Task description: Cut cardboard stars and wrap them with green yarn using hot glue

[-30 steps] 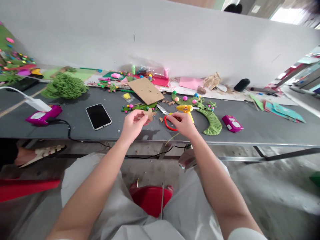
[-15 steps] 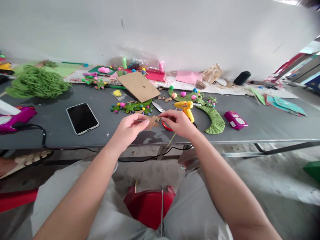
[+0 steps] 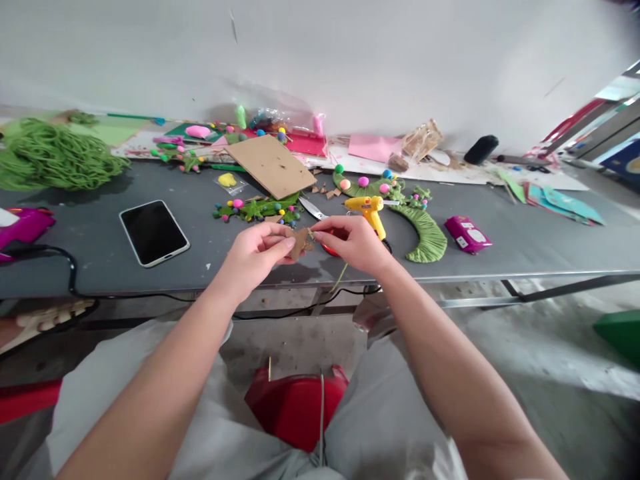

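Between thumb and fingers, my left hand point(image 3: 260, 255) pinches a small brown cardboard cutout point(image 3: 300, 242) near the table's front edge. My right hand point(image 3: 353, 243) pinches a strand of green yarn point(image 3: 340, 277) at the cutout's right side, and the loose end hangs below that hand. Scissors point(image 3: 313, 208) with red handles lie just beyond, partly hidden by my right hand. A yellow glue gun point(image 3: 370, 212) rests past my right wrist, beside a curved form wrapped in green yarn point(image 3: 425, 237) that carries colored pom-poms.
A phone point(image 3: 154, 232) lies on the left, with a heap of green yarn point(image 3: 60, 157) behind it. Brown cardboard point(image 3: 270, 165) and green decorated pieces point(image 3: 255, 210) sit beyond my hands. A purple packet point(image 3: 469, 235) lies right. A black cable point(image 3: 73, 270) runs along the front edge.
The cardboard cutout has turned slightly, showing more of its face, and my left fingers now spread behind it. My right hand still pinches the yarn. The whole view has shifted slightly.
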{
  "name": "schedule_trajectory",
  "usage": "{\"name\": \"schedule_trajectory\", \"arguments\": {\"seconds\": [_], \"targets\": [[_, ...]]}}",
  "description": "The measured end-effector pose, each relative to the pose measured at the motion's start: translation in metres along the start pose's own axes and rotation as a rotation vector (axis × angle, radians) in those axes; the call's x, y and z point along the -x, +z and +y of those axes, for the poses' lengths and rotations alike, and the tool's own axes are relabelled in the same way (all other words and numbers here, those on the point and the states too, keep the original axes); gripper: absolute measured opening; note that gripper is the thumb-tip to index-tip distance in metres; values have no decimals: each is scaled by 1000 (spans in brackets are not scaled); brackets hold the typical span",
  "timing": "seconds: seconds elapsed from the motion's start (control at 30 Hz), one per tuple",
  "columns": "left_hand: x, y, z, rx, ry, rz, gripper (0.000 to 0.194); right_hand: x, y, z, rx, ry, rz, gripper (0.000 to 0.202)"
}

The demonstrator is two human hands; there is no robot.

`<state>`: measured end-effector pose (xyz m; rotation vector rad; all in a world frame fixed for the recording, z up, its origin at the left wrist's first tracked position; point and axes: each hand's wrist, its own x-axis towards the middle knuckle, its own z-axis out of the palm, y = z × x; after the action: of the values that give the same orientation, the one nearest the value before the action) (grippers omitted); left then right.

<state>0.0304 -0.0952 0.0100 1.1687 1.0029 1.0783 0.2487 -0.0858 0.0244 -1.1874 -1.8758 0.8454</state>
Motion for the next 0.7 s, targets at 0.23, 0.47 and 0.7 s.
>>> {"name": "schedule_trajectory", "arguments": {"seconds": [0.23, 0.47, 0.7], "targets": [[1, 2, 0, 12, -24, -8, 39, 0, 1, -4, -1, 18, 19, 21], [-1, 1, -4, 33, -7, 36, 31, 0, -1, 2, -13, -16, 94, 22], [-3, 0, -9, -35, 20, 107, 28, -3, -1, 1, 1, 78, 241, 25]]}}
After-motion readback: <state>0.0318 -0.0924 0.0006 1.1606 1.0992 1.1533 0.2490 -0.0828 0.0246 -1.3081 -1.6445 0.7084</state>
